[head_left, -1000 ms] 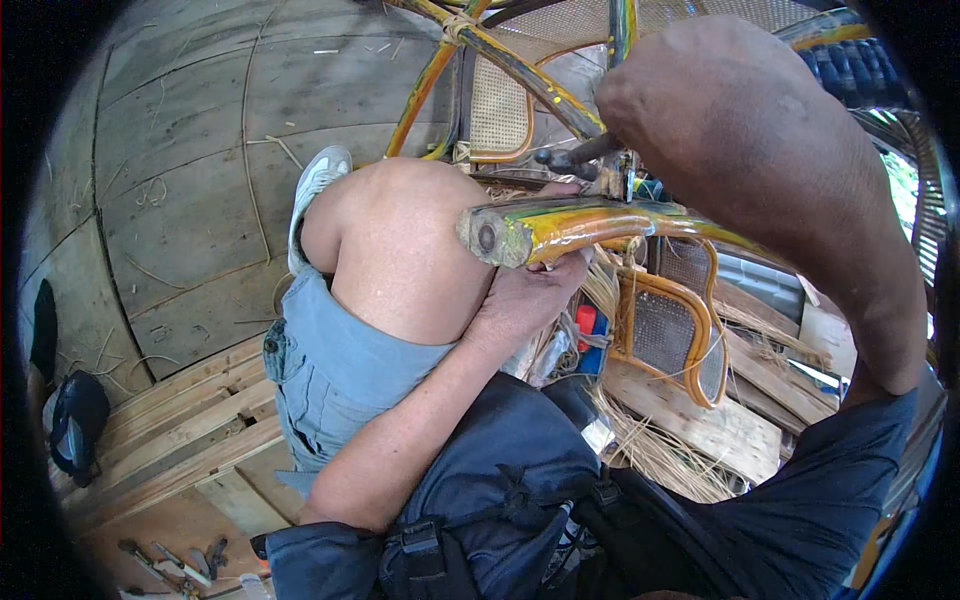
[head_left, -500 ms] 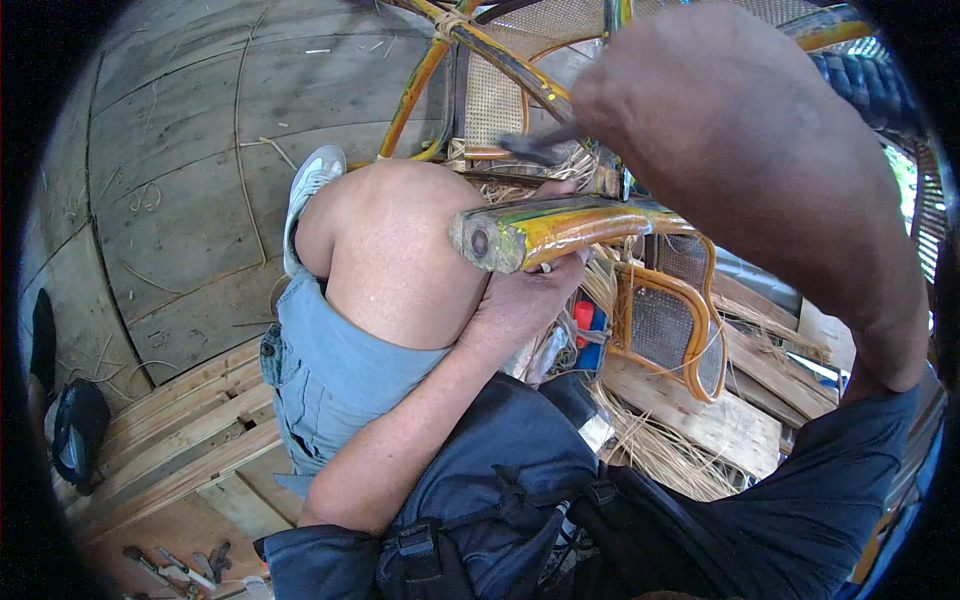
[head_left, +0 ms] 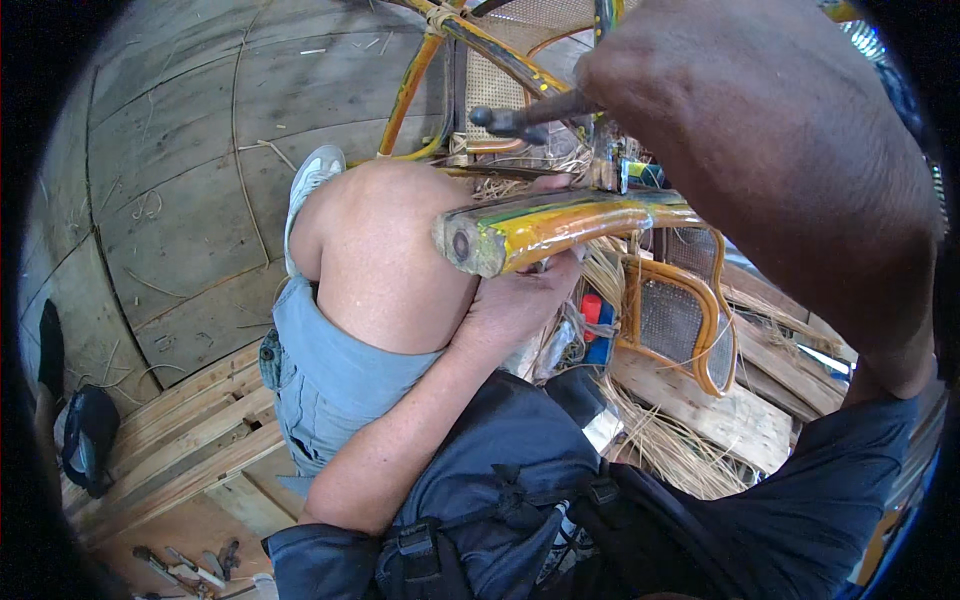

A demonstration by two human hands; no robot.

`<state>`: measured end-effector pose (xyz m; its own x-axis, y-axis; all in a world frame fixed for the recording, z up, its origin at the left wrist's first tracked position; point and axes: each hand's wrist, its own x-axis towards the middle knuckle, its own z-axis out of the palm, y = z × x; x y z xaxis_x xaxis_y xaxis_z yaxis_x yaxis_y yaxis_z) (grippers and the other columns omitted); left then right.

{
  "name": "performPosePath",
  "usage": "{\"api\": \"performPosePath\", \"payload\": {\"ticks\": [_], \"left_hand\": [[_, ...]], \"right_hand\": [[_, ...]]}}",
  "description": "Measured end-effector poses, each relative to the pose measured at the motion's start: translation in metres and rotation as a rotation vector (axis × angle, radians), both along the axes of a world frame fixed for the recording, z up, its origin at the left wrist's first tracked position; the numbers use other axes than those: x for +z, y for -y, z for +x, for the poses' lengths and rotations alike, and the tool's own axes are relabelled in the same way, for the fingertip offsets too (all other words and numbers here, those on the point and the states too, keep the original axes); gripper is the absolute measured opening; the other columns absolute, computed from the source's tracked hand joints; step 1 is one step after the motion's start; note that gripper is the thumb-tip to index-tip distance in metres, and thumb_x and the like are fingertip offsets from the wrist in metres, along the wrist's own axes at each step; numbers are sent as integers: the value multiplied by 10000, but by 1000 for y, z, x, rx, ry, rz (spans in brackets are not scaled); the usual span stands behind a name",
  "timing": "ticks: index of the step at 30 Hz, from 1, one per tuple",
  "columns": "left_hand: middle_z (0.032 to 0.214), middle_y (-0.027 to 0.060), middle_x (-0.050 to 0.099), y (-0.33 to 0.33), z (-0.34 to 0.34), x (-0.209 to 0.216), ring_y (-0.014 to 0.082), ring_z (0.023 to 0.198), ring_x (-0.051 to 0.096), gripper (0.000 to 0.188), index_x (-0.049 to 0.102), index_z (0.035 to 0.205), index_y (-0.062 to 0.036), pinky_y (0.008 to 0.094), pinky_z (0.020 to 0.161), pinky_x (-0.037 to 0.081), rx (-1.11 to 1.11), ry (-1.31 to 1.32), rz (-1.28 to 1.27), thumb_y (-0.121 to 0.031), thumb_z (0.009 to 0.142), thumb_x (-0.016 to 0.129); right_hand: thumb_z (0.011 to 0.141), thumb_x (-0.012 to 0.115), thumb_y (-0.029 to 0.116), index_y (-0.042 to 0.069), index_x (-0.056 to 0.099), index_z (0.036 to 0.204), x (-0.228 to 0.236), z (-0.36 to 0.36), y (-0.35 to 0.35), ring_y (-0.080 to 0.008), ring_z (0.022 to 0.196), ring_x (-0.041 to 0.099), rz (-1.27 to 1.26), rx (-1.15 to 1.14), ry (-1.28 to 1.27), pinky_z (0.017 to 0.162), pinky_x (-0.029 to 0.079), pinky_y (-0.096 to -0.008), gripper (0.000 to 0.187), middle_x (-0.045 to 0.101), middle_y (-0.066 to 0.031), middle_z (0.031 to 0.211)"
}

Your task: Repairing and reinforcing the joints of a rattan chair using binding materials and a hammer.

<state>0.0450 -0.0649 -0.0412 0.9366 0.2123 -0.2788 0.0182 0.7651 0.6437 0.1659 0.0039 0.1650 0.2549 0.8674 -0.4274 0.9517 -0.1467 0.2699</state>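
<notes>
A thick rattan pole [head_left: 570, 232], painted yellow and green with a bare cut end, lies across my raised knee. My left hand [head_left: 530, 300] supports it from below, with fingertips showing on its far side. Above it, my right hand [head_left: 680, 75] grips the handle of a hammer [head_left: 508, 122]. The dark hammer head hangs apart from the pole, near an upright rattan piece [head_left: 607, 155] that meets it. My right forearm and fist cover the pole's right end.
Beyond the pole stands a rattan frame [head_left: 490, 50] with cane mesh panels. A small cane-backed chair piece [head_left: 670, 315] lies at right among loose rattan strips [head_left: 670, 450] and planks [head_left: 750, 420]. Several hand tools [head_left: 185, 570] lie at lower left, below a dark shoe-like item [head_left: 87, 440].
The hammer has swung slightly up and left, its head now showing more clearly. The pole's cut end has shifted a little left, with my left hand still under it.
</notes>
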Motion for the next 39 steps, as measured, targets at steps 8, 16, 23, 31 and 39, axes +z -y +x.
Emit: {"api": "performPosePath", "payload": {"ticks": [8,16,23,31,39], "left_hand": [[1044,12,579,-8,3,6,71,927,544,469,402,1308,-32,231,822,460,86,136,51,-6,859,536],[962,-9,553,-19,-11,23,72,870,505,247,549,1125,-24,201,768,410,-80,-18,175,-34,879,528],[1261,123,425,-11,-41,19,209,1170,434,147,590,980,24,290,968,322,13,58,734,4,859,508],[878,64,555,1,-84,28,132,809,546,104,548,967,3,263,777,431,-250,-40,884,-42,912,472],[870,75,552,7,-71,32,138,787,539,92,536,947,16,265,767,437,-196,-94,955,-37,912,470]], "right_hand": [[872,549,118,55,610,1077,39,17,54,-224,931,616,307,-120,-62,790,494,-346,223,629,-131,923],[873,513,471,27,610,928,6,-107,290,-67,495,453,1004,-1365,-308,447,349,-211,458,536,5,612],[894,520,332,11,591,771,-259,-264,427,-80,534,455,1112,-2200,-321,475,379,-276,351,493,-32,621],[863,520,210,19,575,991,-320,-281,415,-374,917,551,883,-1892,33,793,424,-428,237,585,-211,942],[799,549,141,46,577,1012,-391,-183,471,-347,933,541,816,-1706,250,798,434,-422,235,583,-183,979]]}}
